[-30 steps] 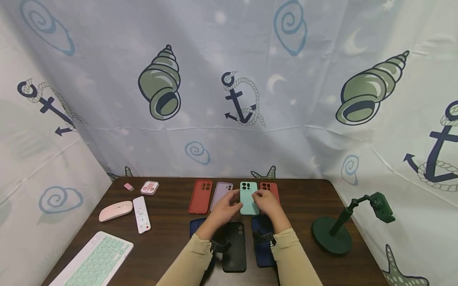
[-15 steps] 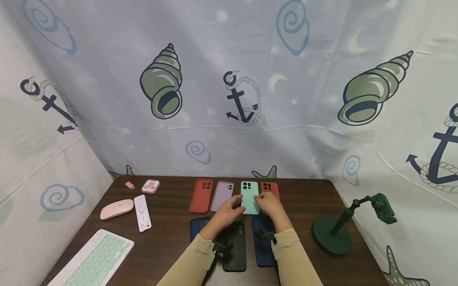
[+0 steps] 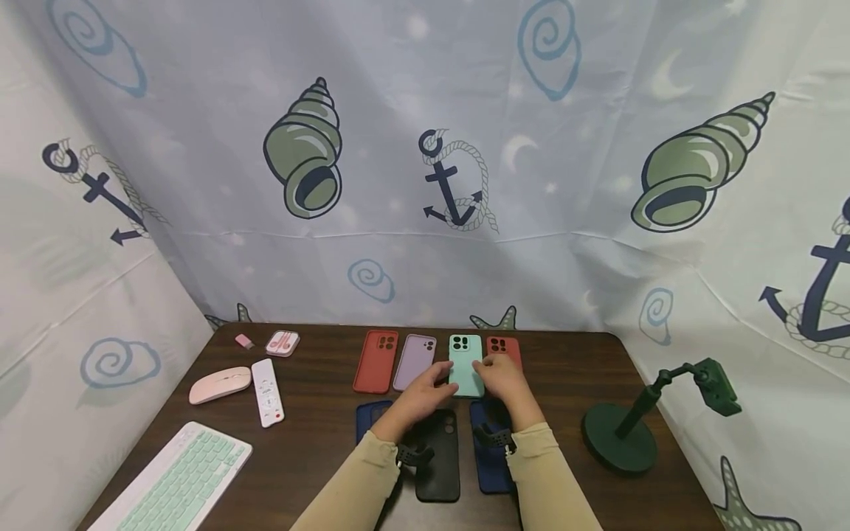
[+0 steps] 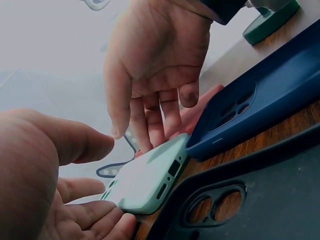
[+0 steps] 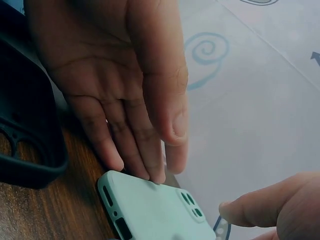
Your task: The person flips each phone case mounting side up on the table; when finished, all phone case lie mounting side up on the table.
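A mint-green phone case [image 3: 468,377] lies on the table, camera cutouts at its far end. My left hand [image 3: 421,394] is at its left edge, and my right hand [image 3: 502,377] is at its right edge. In the left wrist view, the fingers of the left hand [image 4: 35,170] are extended beside the case, thumb raised above it. The right wrist view has the right hand [image 5: 110,75] with fairly straight fingertips touching the case's side, its thumb clear of the case. Just right of the mint case, a red phone case [image 3: 506,346] is partly covered by the right hand.
Lilac [image 3: 412,365] and red [image 3: 375,363] cases lie to the left. Nearer are a black case [image 3: 440,472] and two navy cases, one right [image 3: 491,468], one left [image 3: 367,417]. A keyboard [image 3: 179,479], mouse [image 3: 221,385], remote [image 3: 268,393] and green lamp [image 3: 620,436] stand further out.
My left hand has moved slightly toward me, uncovering more of the lilac case. The right hand stays at the mint case's right edge. The head view has shifted slightly.
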Demonstrator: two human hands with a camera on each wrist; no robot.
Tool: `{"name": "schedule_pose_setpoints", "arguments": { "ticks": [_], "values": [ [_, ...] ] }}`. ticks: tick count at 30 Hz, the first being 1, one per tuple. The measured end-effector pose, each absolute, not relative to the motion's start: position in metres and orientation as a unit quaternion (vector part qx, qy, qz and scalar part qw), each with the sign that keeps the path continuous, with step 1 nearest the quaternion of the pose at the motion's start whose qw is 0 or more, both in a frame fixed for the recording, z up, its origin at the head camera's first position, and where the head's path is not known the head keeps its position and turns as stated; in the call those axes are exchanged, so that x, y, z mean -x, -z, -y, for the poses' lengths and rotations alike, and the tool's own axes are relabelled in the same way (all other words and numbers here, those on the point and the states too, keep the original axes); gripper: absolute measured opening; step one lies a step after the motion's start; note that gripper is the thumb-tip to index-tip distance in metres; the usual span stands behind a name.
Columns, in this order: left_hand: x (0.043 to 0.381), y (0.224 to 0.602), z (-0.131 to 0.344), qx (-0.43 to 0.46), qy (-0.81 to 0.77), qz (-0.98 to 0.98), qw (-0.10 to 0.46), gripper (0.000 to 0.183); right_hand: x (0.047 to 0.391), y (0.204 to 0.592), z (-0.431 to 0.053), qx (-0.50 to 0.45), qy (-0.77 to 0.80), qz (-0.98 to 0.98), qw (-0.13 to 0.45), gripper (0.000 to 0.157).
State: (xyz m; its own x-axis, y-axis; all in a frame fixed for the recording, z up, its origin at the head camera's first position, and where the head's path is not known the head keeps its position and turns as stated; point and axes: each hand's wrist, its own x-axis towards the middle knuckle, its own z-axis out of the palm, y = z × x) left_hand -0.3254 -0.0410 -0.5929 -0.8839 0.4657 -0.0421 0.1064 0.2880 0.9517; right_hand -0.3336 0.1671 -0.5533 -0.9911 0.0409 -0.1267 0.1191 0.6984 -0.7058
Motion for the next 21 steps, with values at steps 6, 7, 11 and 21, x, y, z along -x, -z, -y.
{"name": "schedule_pose_setpoints", "arguments": {
  "ticks": [6,7,11,21],
  "values": [
    [0.3231,0.5900,0.0421,-0.194,-0.549,-0.796,0.163,0.058,0.3313,0.5515,-0.1684,-0.037,0.379,-0.924,0.035,0.042],
    [0.3226,0.5894,0.0422,-0.197,-0.546,-0.798,0.163,0.056,0.3310,0.5517,-0.1686,-0.035,0.375,-0.926,0.032,0.042],
    [0.3219,0.5876,0.0414,-0.208,-0.542,-0.799,0.160,0.050,0.3309,0.5534,-0.1691,-0.027,0.373,-0.927,0.009,0.035],
    [0.3233,0.5868,0.0398,-0.202,-0.551,-0.794,0.158,0.043,0.3329,0.5488,-0.1657,0.016,0.445,-0.895,-0.003,0.031]
  ]
}}
